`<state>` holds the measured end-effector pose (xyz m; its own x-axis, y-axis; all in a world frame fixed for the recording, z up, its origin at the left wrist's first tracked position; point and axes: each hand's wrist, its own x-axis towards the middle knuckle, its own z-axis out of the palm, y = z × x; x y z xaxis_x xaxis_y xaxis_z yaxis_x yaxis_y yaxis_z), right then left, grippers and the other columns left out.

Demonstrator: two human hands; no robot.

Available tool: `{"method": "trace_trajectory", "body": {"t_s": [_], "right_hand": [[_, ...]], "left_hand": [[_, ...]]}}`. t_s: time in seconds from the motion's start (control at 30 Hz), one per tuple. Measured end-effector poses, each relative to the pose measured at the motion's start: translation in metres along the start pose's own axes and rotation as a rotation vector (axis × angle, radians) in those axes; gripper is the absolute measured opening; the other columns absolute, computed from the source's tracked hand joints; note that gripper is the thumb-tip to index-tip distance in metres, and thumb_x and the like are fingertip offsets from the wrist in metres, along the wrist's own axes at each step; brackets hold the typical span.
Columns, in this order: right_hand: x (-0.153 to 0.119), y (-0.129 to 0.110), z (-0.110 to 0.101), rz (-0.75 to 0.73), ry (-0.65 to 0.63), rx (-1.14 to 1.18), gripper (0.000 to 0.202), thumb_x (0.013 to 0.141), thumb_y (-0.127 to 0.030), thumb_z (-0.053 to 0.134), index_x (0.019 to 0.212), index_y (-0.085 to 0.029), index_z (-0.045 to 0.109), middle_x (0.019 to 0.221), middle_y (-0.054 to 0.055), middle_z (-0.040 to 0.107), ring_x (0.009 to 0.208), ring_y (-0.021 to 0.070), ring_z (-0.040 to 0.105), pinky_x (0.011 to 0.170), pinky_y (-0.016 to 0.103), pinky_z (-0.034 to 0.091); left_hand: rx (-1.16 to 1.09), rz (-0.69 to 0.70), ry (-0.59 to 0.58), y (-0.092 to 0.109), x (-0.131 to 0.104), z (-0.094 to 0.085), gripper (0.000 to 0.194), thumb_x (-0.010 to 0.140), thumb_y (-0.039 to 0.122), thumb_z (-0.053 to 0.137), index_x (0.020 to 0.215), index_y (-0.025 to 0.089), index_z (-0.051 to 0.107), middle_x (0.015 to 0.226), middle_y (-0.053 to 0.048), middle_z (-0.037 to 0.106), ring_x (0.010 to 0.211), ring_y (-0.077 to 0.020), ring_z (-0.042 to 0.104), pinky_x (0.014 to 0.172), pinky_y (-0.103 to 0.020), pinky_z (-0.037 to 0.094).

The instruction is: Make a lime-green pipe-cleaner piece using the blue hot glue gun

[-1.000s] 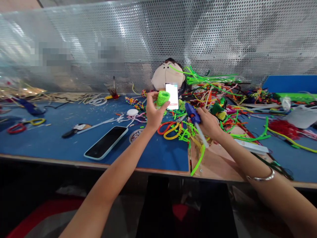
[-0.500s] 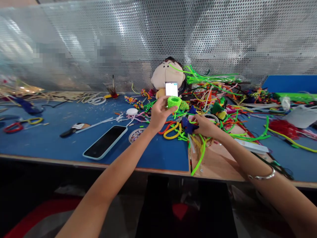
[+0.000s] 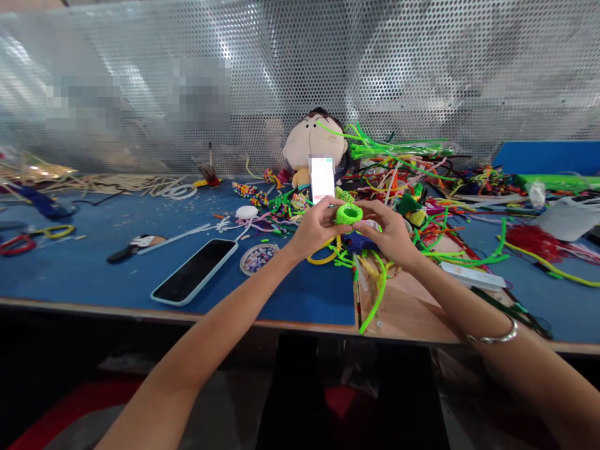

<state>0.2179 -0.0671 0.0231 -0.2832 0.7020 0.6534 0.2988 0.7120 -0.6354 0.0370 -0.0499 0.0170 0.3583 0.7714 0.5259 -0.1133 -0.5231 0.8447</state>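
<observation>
Between my two hands is a small bright green fuzzy cup [image 3: 349,214], seemingly made of pipe cleaner, its round opening tilted toward me. My left hand [image 3: 315,230] pinches its left side. The fingers and thumb of my right hand [image 3: 388,232] close on its right side. Just below them a dark blue fuzzy piece [image 3: 364,242] lies on the pile, partly hidden by my right hand. Beneath my left hand shows the yellow handle of a pair of scissors [image 3: 323,257]. Behind the cup stands a lit phone [image 3: 322,178], leaning on a plush doll [image 3: 315,140].
Tangled coloured pipe cleaners [image 3: 398,178] spread behind and right of my hands. On the blue table [image 3: 117,281] lie a dark-screened phone [image 3: 194,273], a round dish of beads [image 3: 259,259] and red-and-yellow scissors [image 3: 37,239]. A perforated metal panel [image 3: 262,75] stands behind.
My left hand has brought the green cup right and slightly down. My right hand has let go of the dark blue piece and taken the cup's right side.
</observation>
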Motion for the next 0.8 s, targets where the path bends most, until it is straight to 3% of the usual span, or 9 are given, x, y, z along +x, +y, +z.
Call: {"method": "trace_trajectory", "body": {"t_s": [0.3,0.47,0.6,0.8], "right_hand": [[-0.0006,-0.0028,0.0013,0.050,0.000,0.017,0.031,0.079,-0.038,0.063,0.105,-0.021,0.060,0.102,0.005,0.062,0.086,0.0169,0.061,0.080,0.035,0.053],[-0.0008,-0.0009,0.0012,0.046,-0.013,0.014,0.031,0.079,-0.037,0.063,0.105,-0.022,0.058,0.103,0.005,0.061,0.084,0.0161,0.061,0.077,0.033,0.053],[-0.0012,-0.0012,0.0005,0.031,-0.031,0.021,0.030,0.078,-0.034,0.063,0.105,-0.023,0.058,0.102,0.004,0.061,0.089,0.0172,0.061,0.080,0.034,0.052],[-0.0011,-0.0013,-0.0012,0.032,-0.076,0.047,0.031,0.079,-0.030,0.063,0.108,-0.025,0.058,0.110,0.004,0.061,0.099,0.0187,0.060,0.087,0.037,0.051]], "left_hand": [[-0.130,-0.052,-0.026,0.0028,-0.0024,0.0023,0.043,0.069,0.043,0.075,0.091,0.018,0.048,0.081,-0.001,0.069,0.070,-0.0098,0.065,0.066,-0.021,0.051],[-0.167,-0.043,-0.053,-0.0027,-0.0021,0.0010,0.038,0.072,0.038,0.074,0.091,0.019,0.048,0.085,0.000,0.069,0.072,-0.0092,0.064,0.068,-0.021,0.050],[-0.109,-0.016,-0.068,-0.0025,-0.0022,0.0014,0.040,0.068,0.031,0.077,0.092,0.020,0.047,0.086,0.001,0.067,0.076,-0.0099,0.064,0.070,-0.020,0.049],[-0.038,0.006,-0.017,0.0016,-0.0007,0.0039,0.050,0.060,0.035,0.082,0.090,0.020,0.044,0.089,0.000,0.063,0.081,-0.0125,0.063,0.073,-0.023,0.049]]}}
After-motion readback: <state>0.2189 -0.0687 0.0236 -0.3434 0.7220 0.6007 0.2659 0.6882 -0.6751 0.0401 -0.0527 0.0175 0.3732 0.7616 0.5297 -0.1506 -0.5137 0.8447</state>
